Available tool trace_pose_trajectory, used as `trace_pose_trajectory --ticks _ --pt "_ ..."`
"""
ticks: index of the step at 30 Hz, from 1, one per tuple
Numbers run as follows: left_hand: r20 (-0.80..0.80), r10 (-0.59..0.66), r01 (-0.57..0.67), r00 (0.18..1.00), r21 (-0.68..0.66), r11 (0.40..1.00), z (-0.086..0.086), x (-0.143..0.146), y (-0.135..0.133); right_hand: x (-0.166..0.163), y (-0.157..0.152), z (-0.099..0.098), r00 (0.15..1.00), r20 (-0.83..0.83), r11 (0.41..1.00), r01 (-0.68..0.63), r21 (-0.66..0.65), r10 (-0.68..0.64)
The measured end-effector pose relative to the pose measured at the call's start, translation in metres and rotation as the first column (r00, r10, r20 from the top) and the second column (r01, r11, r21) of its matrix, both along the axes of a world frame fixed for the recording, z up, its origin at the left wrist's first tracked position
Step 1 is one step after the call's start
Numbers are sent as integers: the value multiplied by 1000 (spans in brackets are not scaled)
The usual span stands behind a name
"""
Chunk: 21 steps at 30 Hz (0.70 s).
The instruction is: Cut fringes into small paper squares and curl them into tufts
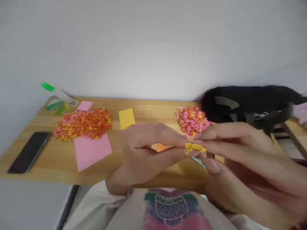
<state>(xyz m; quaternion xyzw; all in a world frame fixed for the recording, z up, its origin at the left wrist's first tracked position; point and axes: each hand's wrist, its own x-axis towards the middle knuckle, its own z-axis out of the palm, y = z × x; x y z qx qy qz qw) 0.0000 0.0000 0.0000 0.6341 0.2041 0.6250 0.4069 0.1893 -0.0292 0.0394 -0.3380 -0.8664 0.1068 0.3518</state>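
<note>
A tiny twisted yellow paper piece is pinched between the fingertips of both hands, just above the near edge of the wooden table. My left hand is closed, thumb and fingers pressed on the piece's left end. My right hand comes in from the right and pinches the other end. Under the hands lie an orange paper scrap and a bit of blue, mostly hidden.
A large heap of orange, pink and yellow paper bits lies at the left, a smaller heap at the right. Pink sheets, a yellow sheet, a black phone, a green glue tube, a black bag.
</note>
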Motion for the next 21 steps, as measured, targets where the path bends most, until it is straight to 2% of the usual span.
trace_pose_trajectory --ticks 9,11,15,21 --pt "-33 44 -47 998 -78 996 2 1 -1 -21 -10 -2 951 -262 985 141 -98 -162" --pt "-26 32 -34 999 -100 994 1 1 -1 -19 -9 -2 957 -243 985 136 -101 -157" --pt "-36 26 -30 999 -142 989 2 2 0 -10 -5 3 990 -134 995 36 -88 -48" --pt "-45 -26 19 999 -155 988 1 3 2 -3 -3 3 999 -32 994 -32 -109 29"
